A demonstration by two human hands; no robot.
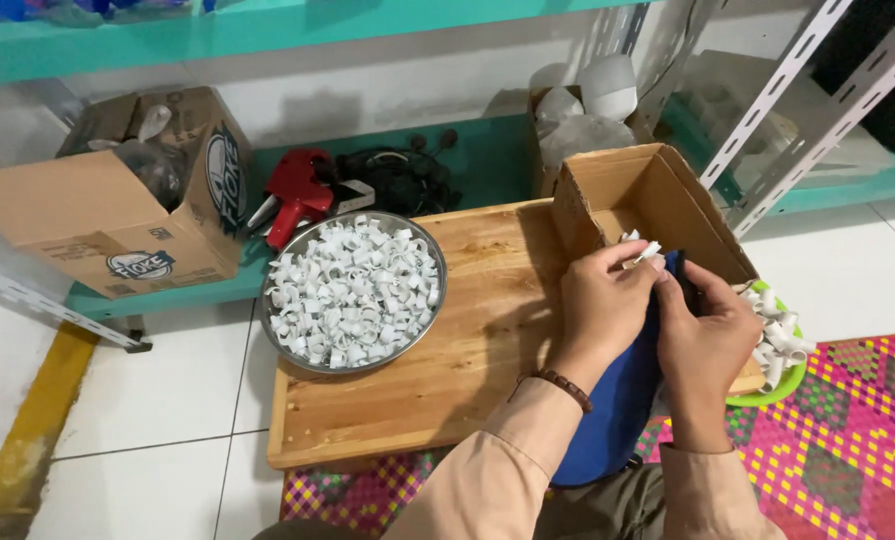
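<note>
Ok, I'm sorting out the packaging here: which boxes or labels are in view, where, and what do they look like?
Printed carton: far left on the teal shelf, brown cardboard, tipped on its side, with blue-and-white oval logos.
Plain box: on the wooden board's far right corner, brown, open-topped, unlabelled, just above both hands.
Small carton: behind it on the shelf, brown, holding clear bags.

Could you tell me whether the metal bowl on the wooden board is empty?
No, the metal bowl on the wooden board is heaped with small white plastic clips.
</note>
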